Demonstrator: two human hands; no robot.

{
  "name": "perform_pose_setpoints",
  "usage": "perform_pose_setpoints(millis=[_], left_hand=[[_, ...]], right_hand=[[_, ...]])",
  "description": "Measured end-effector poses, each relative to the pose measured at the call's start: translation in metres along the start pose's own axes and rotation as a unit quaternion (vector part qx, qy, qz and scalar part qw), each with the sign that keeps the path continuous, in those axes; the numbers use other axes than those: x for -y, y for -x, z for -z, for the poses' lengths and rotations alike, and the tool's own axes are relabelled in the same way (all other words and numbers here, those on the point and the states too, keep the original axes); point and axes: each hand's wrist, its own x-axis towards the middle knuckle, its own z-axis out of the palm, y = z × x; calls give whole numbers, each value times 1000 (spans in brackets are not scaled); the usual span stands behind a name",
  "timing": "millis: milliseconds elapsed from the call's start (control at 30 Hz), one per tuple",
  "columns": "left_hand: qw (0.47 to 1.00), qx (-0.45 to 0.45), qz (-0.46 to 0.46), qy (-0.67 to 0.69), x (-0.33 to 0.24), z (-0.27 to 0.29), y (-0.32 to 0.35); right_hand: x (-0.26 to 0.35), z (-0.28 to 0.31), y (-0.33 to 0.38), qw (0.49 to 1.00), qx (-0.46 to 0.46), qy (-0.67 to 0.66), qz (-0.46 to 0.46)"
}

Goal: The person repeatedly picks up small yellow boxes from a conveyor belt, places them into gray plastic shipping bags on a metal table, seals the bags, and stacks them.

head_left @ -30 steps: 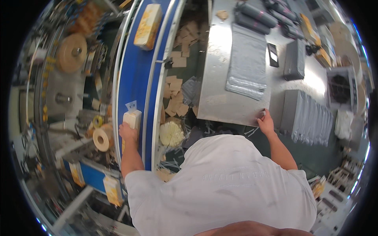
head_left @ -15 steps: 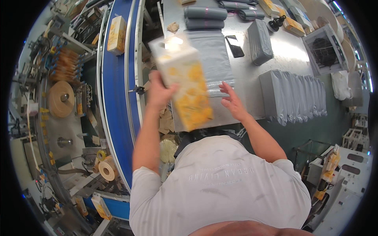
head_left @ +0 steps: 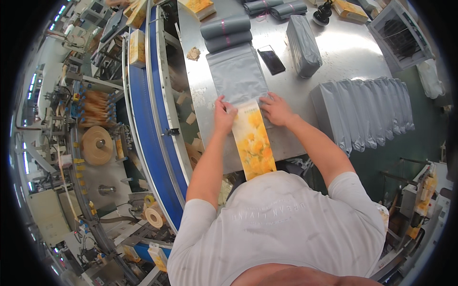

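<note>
While both hands press at the centre of the frame, the yellow flower-printed pack [head_left: 254, 143] lies lengthwise on the steel tabletop [head_left: 343, 52], its far end at the mouth of a flat grey mailer bag [head_left: 237, 74]. The left hand [head_left: 223, 116] has its grip clamped on the pack's upper left corner; the right hand [head_left: 276, 109] rests fingers spread, touching the upper right corner. A black phone [head_left: 271, 59] lies just beside the bag, and a blue conveyor belt [head_left: 145, 114] runs down the left.

Blue conveyor belt [head_left: 143, 114] carrying a yellow pack [head_left: 137, 47], black phone [head_left: 271, 60], rolled grey bags [head_left: 225, 27]
</note>
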Motion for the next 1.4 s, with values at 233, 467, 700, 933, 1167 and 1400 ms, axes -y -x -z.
perform_pose_setpoints(millis=[233, 467, 700, 933, 1167, 1400], left_hand=[[882, 138, -103, -438, -81, -27, 8], [985, -73, 144, -57, -10, -49, 29], [998, -42, 50, -15, 39, -26, 61], [927, 23, 47, -371, 36, -15, -10], [819, 386, -47, -421, 35, 4, 134], [971, 150, 157, -98, 44, 17, 150]], right_hand=[[9, 40, -5, 993, 39, -87, -67], [36, 38, 37, 994, -5, -106, 38], [5, -5, 11, 955, -134, -186, -186], [14, -4, 18, 987, -51, -35, -149], [65, -6, 142, 964, 238, -26, -114], [55, 4, 145, 953, 86, -152, -246]])
